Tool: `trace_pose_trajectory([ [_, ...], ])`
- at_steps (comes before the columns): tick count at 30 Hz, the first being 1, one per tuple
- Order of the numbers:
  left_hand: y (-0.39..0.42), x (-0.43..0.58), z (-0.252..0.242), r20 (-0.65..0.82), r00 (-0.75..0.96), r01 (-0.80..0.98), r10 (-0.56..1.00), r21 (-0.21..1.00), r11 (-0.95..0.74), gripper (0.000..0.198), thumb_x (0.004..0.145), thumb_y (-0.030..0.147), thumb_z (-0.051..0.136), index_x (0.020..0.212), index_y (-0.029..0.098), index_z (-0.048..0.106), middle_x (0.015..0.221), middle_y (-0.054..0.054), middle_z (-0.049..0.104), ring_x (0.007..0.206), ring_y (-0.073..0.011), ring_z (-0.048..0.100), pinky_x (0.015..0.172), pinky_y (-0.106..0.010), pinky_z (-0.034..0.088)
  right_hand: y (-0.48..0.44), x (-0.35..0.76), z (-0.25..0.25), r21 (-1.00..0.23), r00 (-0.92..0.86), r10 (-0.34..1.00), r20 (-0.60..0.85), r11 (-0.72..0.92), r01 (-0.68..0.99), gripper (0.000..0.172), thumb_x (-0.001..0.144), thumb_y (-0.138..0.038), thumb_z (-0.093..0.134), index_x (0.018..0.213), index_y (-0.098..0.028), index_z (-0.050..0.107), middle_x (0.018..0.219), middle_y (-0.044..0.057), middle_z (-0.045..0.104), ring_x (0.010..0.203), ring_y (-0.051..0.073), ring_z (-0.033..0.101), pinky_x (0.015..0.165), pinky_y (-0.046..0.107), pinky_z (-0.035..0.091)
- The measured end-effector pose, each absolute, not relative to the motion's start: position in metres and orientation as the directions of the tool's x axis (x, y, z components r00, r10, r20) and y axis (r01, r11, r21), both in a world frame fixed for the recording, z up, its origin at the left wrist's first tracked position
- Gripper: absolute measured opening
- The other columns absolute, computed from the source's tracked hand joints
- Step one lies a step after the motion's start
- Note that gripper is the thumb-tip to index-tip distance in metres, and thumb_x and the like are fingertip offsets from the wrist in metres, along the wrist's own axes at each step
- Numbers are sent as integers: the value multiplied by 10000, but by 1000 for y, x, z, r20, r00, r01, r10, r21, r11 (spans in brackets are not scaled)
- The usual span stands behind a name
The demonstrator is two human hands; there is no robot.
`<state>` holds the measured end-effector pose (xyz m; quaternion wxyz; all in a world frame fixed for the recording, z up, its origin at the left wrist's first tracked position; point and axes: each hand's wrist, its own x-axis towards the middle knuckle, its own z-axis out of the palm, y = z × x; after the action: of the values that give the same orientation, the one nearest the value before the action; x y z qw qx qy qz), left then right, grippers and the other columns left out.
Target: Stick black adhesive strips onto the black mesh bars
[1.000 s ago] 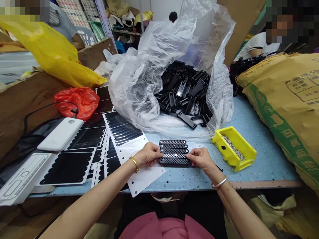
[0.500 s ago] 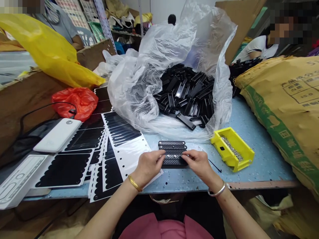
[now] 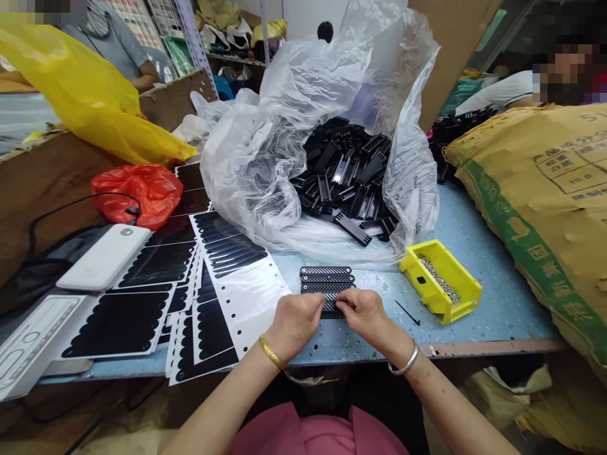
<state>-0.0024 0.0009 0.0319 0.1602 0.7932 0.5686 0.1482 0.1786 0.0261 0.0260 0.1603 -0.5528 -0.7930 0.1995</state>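
Note:
Several black strips with a fine perforated pattern [image 3: 327, 279] lie side by side in a row in front of me, small shiny spots showing near some of their ends. My left hand [image 3: 298, 321] is closed in a pinch over the left part of the nearest strips and covers it. From the right, my right hand [image 3: 363, 311] pinches thumb and finger together over the same strips, close to the left fingertips. Whatever sits between the fingers of either hand is too small or hidden to make out.
A yellow bin [image 3: 443, 281] of small metal pieces stands right, beside a thin black stick [image 3: 408, 312]. Behind, a clear plastic bag [image 3: 251, 183] spills black parts [image 3: 351, 170]. Sticker sheets [image 3: 256, 303], a white power bank [image 3: 105, 256] and a red bag [image 3: 137, 193] lie left; a sack [image 3: 535, 183] right.
My left hand has moved right and a little nearer to me. My right hand has shifted slightly left, so the fingertips are closer together. The view has moved slightly.

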Motion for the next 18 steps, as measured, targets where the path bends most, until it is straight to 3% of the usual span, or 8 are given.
trace_pose_trajectory([
  [3,-4,-2,26,71,292,837,954,465,-290,248,918,221,464,821,191,690,756,-62,724,704,-204,678,626,-281,418,23,185,22,-553,-308,951,-27,243,797,157,775,-206,624,838,-198,768,624,27,707,563,167,623,571,257,425],
  [7,-10,-6,20,111,190,757,976,617,-217,219,845,216,560,1013,195,698,701,-26,698,615,-158,629,620,-252,424,22,193,25,-693,-201,976,-80,90,715,204,699,-234,658,871,-182,753,497,-21,610,460,135,529,488,234,380],
  [9,-14,-12,17,110,78,704,991,698,-133,233,821,241,586,1021,188,691,594,14,632,525,-128,562,576,-231,400,20,201,27,-741,-109,993,-54,33,671,155,694,-303,657,750,-174,722,472,-19,578,441,129,499,469,233,367],
  [11,-18,-19,14,101,-75,685,992,728,-22,184,826,311,581,888,173,687,505,35,549,471,-117,498,541,-227,364,16,209,26,-752,10,1000,-18,-21,658,268,701,-425,651,596,-179,639,450,-6,547,433,129,479,456,239,352],
  [14,-21,-25,12,58,-199,723,978,682,106,322,849,443,544,686,176,615,455,29,493,450,-123,459,528,-242,325,10,217,20,-711,155,987,-39,-136,690,426,677,-594,631,565,-185,592,411,-5,499,420,141,464,448,255,333],
  [18,-15,-20,16,-25,-127,840,992,530,121,483,856,585,488,618,179,595,515,-32,579,536,-174,555,561,-275,313,6,209,13,-626,130,980,-152,-197,755,503,696,-666,581,634,-171,641,410,1,508,432,154,484,461,261,322],
])
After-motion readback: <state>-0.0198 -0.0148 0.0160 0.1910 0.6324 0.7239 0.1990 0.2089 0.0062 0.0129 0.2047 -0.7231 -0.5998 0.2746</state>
